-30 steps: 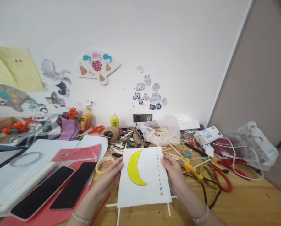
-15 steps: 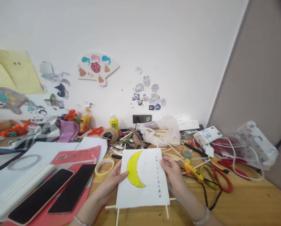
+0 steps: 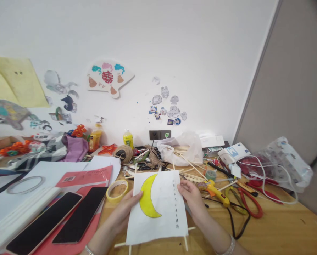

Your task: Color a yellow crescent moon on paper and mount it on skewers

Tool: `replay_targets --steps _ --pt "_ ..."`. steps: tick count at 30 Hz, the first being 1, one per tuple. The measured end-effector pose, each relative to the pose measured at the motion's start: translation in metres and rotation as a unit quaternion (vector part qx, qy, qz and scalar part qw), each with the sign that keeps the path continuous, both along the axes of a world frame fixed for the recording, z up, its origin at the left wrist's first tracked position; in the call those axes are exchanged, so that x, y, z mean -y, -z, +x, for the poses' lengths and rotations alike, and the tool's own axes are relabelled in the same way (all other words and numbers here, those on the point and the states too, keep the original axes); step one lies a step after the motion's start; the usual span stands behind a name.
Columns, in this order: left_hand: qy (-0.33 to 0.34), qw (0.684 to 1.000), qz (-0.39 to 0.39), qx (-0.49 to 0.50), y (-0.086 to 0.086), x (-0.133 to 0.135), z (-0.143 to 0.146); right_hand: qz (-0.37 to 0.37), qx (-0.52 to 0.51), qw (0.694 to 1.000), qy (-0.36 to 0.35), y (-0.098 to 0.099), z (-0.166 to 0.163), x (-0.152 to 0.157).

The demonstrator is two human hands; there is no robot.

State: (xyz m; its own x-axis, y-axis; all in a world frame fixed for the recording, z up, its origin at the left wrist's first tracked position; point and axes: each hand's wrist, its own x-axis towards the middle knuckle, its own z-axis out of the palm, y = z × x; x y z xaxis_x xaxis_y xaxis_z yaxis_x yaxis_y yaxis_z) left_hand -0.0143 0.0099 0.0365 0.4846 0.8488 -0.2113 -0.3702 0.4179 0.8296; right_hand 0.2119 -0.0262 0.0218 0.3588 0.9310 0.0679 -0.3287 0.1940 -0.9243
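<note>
Both hands hold up a white paper panel (image 3: pixel 166 198) mounted on thin wooden sticks, whose ends poke out at the top and bottom corners. A yellow crescent moon (image 3: pixel 147 198) is painted on its left part, and a column of small dark characters runs down its right side. My left hand (image 3: pixel 129 205) grips the left edge, thumb on the front beside the moon. At the upper right edge, my right hand (image 3: pixel 192 196) pinches the panel, its thumb and fingertips on the border. Fingers behind the panel are hidden.
Left of the hands lie a tape roll (image 3: pixel 117 190), two phones (image 3: pixel 80 214) and red sheets (image 3: pixel 81 177). To the right are a yellow glue gun (image 3: pixel 217 193), red-handled scissors (image 3: pixel 250 202) and a black cord (image 3: pixel 231 221). Behind stand twine (image 3: pixel 123 153), sticks (image 3: pixel 190 163) and a plastic bag (image 3: pixel 192 145).
The panel and both hands have shifted slightly left and down toward me. The panel now leans a little more to one side. Both hands keep their hold.
</note>
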Motion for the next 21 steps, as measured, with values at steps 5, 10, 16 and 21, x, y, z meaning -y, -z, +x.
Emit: replay_targets --steps 5,10,16,21 --pt "-0.010 1.000 -0.006 -0.010 0.0001 -0.0002 -0.0029 -0.005 0.004 1.000 -0.010 0.0005 -0.0011 -0.0005" --pt "-0.019 1.000 -0.002 -0.012 -0.0004 0.0005 -0.0011 -0.008 0.003 1.000 -0.009 0.0010 -0.0006 -0.0002" --pt "-0.026 1.000 -0.002 -0.014 -0.0021 -0.0002 -0.0004 -0.005 0.006 1.000 -0.012 0.0010 -0.0008 0.0004" --pt "-0.025 1.000 -0.011 -0.014 -0.0035 0.0022 -0.0009 -0.005 0.011 1.000 -0.012 0.0012 -0.0010 0.0000"
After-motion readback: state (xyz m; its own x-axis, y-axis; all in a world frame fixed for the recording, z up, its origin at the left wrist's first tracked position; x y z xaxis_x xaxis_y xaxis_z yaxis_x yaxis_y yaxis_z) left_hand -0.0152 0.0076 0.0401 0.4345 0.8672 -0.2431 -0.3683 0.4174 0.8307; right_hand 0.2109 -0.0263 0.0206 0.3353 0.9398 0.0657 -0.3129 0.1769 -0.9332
